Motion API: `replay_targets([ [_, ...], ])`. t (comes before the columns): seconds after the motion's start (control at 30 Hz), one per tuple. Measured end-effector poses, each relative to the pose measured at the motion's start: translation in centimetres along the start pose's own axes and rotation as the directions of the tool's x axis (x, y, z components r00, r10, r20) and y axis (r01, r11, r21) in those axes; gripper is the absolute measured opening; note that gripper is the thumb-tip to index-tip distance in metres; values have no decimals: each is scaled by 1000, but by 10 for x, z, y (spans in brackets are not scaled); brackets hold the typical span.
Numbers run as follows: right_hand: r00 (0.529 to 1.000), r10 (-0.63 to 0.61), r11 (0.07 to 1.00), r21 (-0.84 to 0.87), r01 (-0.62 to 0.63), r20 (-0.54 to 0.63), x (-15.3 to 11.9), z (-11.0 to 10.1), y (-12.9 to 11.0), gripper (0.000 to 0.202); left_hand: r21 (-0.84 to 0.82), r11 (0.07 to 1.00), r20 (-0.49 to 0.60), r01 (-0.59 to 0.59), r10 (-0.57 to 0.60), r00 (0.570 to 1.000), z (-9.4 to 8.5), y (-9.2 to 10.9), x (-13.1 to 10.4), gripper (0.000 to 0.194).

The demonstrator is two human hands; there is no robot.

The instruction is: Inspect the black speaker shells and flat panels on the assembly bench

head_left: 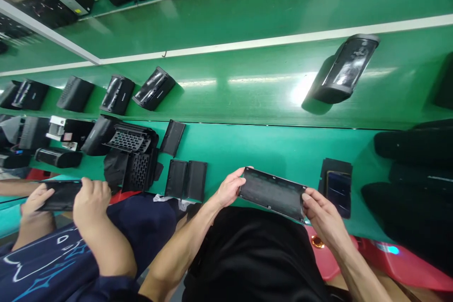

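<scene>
In the head view, pinching a black panel (274, 193) at opposite ends with left fingers (239, 182) and right fingers (308, 199), near the desk (230, 144). Apparently mid-handling: joined to nothing yet, with finished steps unclear and loose panels (196, 180) lying leftward.

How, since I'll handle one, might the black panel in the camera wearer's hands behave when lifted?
The black panel is probably stiff, spanning straight between left hand and right hand. Likely light: pinched at its ends. Flat, so unlikely to roll.
</scene>
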State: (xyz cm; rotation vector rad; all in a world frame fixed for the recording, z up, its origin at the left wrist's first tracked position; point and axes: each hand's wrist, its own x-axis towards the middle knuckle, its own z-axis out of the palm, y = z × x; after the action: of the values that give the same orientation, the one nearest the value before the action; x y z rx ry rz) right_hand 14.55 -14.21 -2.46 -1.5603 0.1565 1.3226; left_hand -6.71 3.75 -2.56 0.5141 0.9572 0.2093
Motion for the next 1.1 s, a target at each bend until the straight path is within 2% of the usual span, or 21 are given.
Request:
replay_targets([
  [0.13, 1000, -18, 1000, -17, 18, 14, 0, 2, 1, 52, 19, 1000, 14, -7, 6, 1000, -3, 0, 1, 63],
  [0.37, 998, -47, 998, -28, 49, 50, -2, 2, 3, 45, 53, 998, 17, -31, 30, 999, -5, 2, 0, 59],
  [0.57, 996, -62, 997, -50, 65, 57, -2, 1, 3, 45, 22, 999, 1, -25, 25, 1000, -5, 4, 0, 59],
  [0.87, 996, -81, 992, -93, 85, 43, 6, -8, 11, 46, 47, 999, 57, -19, 17, 998, -10, -4, 5, 75],
  [1.1, 996, -83, 992, -89, 85, 31, 7, -7, 12, 47, 84, 996, 54, -35, 30, 998, -13, -7, 8, 70],
])
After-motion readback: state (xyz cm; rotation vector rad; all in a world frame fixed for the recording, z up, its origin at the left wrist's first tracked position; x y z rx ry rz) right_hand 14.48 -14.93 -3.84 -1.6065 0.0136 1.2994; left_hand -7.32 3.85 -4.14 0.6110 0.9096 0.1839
